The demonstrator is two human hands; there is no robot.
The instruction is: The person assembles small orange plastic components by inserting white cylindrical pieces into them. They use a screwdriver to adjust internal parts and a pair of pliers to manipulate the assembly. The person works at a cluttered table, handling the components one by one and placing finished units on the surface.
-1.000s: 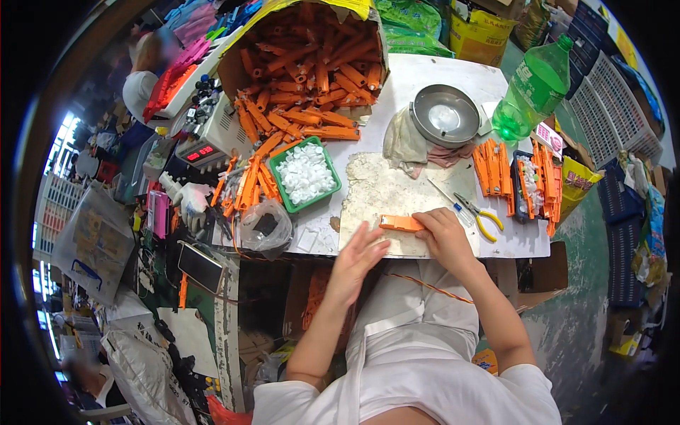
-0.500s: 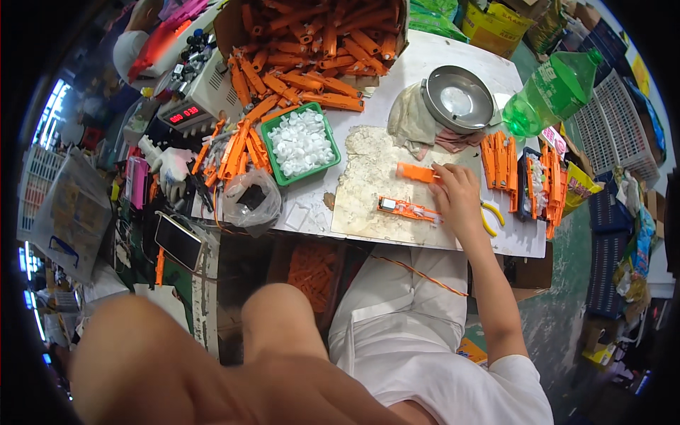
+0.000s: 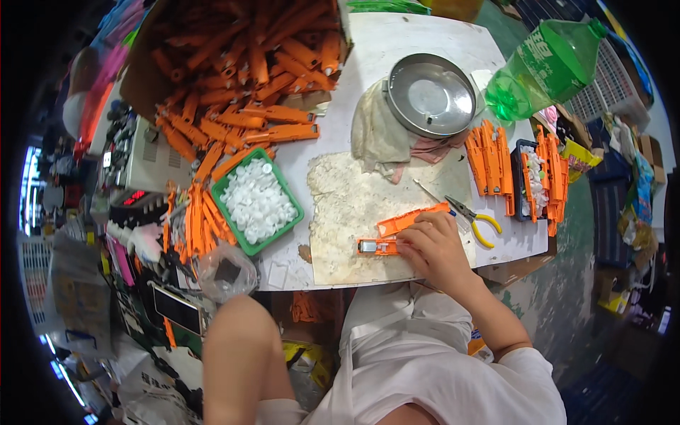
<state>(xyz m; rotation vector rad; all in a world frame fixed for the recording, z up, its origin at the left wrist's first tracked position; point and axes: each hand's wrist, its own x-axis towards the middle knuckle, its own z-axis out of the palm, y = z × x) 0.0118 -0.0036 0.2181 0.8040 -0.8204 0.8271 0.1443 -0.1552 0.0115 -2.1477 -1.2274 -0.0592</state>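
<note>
My right hand (image 3: 433, 248) rests on a worn, stained mat (image 3: 347, 198) at the front of the white table (image 3: 418, 35). Its fingers press on a short orange plastic part with a metal end (image 3: 375, 246). A longer orange part (image 3: 407, 220) lies slanted just above it, touching the fingers. My left hand is out of sight; only the raised left arm (image 3: 241, 354) shows at the lower edge. Yellow-handled pliers (image 3: 479, 222) lie just right of my hand.
A green tray of white caps (image 3: 256, 202) sits left of the mat, beside a big heap of orange parts (image 3: 248, 71). Behind the mat are a cloth (image 3: 375, 134), a steel bowl (image 3: 431, 94) and a green bottle (image 3: 545, 67). Rows of orange parts (image 3: 489, 159) line the right edge.
My left hand has left the mat and the arm has swung up out of view. My right hand has drawn the two orange parts together on the mat.
</note>
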